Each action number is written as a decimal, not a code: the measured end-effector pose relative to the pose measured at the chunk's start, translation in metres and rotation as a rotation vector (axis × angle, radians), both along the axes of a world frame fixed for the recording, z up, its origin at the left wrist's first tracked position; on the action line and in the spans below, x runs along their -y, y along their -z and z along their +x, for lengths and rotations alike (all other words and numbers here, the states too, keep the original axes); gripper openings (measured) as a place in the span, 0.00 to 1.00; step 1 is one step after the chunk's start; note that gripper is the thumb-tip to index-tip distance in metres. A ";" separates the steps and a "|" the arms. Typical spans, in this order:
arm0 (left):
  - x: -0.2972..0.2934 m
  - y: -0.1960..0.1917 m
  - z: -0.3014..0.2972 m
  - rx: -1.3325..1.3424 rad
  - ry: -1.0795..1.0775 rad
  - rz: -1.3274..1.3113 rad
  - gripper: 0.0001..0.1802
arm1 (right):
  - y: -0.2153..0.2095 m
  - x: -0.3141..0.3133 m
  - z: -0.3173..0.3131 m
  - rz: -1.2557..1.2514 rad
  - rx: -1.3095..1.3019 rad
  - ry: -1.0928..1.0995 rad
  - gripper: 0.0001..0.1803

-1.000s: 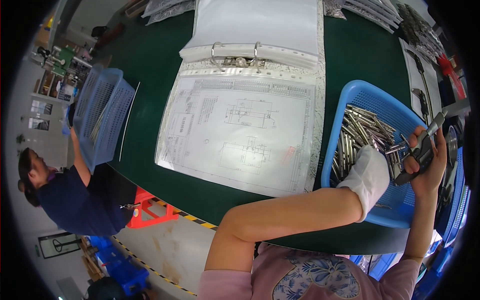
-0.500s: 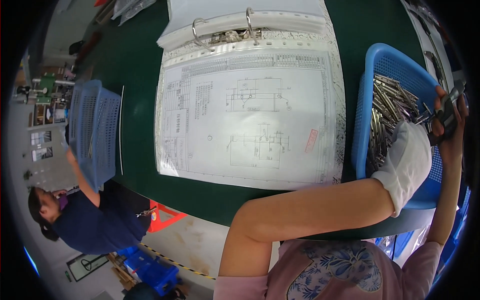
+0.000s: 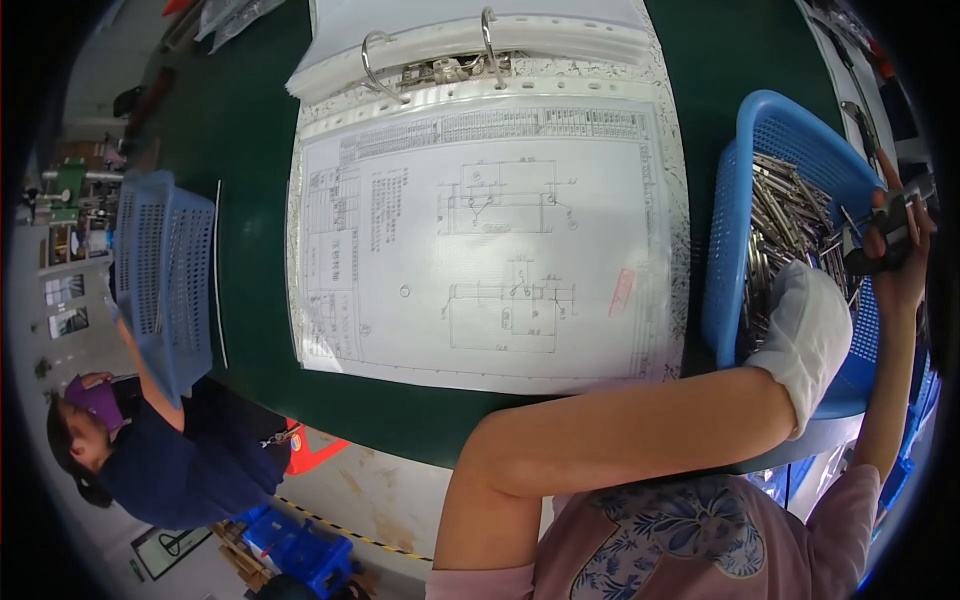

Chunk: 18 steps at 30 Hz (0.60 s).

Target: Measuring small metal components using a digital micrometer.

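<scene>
My left hand [image 3: 806, 325] wears a white glove and hangs over the near part of a blue basket [image 3: 738, 225]. The glove hides its fingers, so I cannot see their grip. Slender silver metal pins [image 3: 785, 210] lie heaped in the basket, touching or just beyond the glove. At the basket's right rim, my bare right hand [image 3: 905, 255] has its fingers wrapped round a dark measuring tool with silver parts [image 3: 893, 225]. Thin metal prongs stick out from the tool's left side over the pins; its exact kind is unclear.
An opened ring binder [image 3: 480, 250] with a sleeved technical drawing lies on the dark green table [image 3: 255, 250]. At the left stands another blue basket [image 3: 165, 270], with a co-worker [image 3: 190, 455] reaching to it. Further metal tools [image 3: 868, 125] lie behind my right hand.
My view has shifted slightly, so the binder and left basket sit further left. The tool has tilted a little in my right hand. The co-worker's head has turned.
</scene>
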State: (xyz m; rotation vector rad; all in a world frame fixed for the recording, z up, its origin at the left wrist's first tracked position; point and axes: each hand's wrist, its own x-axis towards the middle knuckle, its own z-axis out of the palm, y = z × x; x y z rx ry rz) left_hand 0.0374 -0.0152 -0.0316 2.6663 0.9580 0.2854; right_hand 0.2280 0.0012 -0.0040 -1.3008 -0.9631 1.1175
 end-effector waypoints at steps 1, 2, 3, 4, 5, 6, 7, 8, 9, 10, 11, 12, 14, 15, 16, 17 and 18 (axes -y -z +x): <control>0.000 0.000 0.001 -0.006 0.002 -0.010 0.09 | 0.002 0.000 0.001 -0.030 -0.042 -0.007 0.31; -0.001 0.000 0.001 -0.011 0.005 -0.020 0.09 | 0.001 -0.002 -0.004 -0.068 -0.031 0.039 0.31; -0.001 0.000 0.001 -0.020 0.007 -0.031 0.08 | 0.000 -0.003 -0.008 -0.070 -0.031 0.040 0.31; -0.002 0.001 0.001 -0.028 0.009 -0.042 0.08 | 0.000 -0.004 -0.011 -0.075 -0.021 0.059 0.31; -0.002 0.001 0.001 -0.037 0.011 -0.051 0.08 | -0.001 -0.005 -0.012 -0.080 -0.013 0.078 0.31; -0.002 0.001 0.001 -0.043 0.016 -0.059 0.08 | -0.002 -0.004 -0.011 -0.079 -0.010 0.082 0.31; -0.002 0.000 0.002 -0.049 0.022 -0.066 0.08 | -0.004 -0.004 -0.010 -0.080 -0.021 0.075 0.32; -0.002 -0.001 0.002 -0.055 0.029 -0.072 0.08 | -0.006 -0.003 -0.009 -0.080 -0.032 0.070 0.32; -0.002 -0.002 0.003 -0.062 0.037 -0.075 0.08 | -0.006 -0.003 -0.009 -0.073 -0.030 0.077 0.32; -0.003 -0.004 0.005 -0.068 0.046 -0.076 0.08 | -0.006 -0.002 -0.009 -0.072 -0.029 0.081 0.32; -0.003 -0.007 0.007 -0.074 0.057 -0.077 0.08 | -0.006 -0.002 -0.010 -0.070 -0.028 0.086 0.32; -0.004 -0.007 0.006 -0.085 0.068 -0.076 0.08 | -0.004 -0.002 -0.016 -0.081 -0.040 0.097 0.31; -0.006 -0.008 0.006 -0.109 0.092 -0.073 0.08 | -0.003 -0.004 -0.021 -0.074 -0.021 0.111 0.31; -0.006 -0.009 0.006 -0.120 0.104 -0.076 0.08 | -0.003 -0.004 -0.024 -0.081 0.003 0.113 0.30; -0.006 -0.010 0.006 -0.132 0.115 -0.078 0.07 | -0.004 -0.005 -0.028 -0.082 0.018 0.146 0.29; -0.006 -0.011 0.006 -0.144 0.126 -0.081 0.07 | -0.004 -0.004 -0.030 -0.077 0.015 0.156 0.29; -0.006 -0.012 0.006 -0.155 0.134 -0.084 0.07 | -0.005 -0.004 -0.030 -0.083 0.012 0.154 0.29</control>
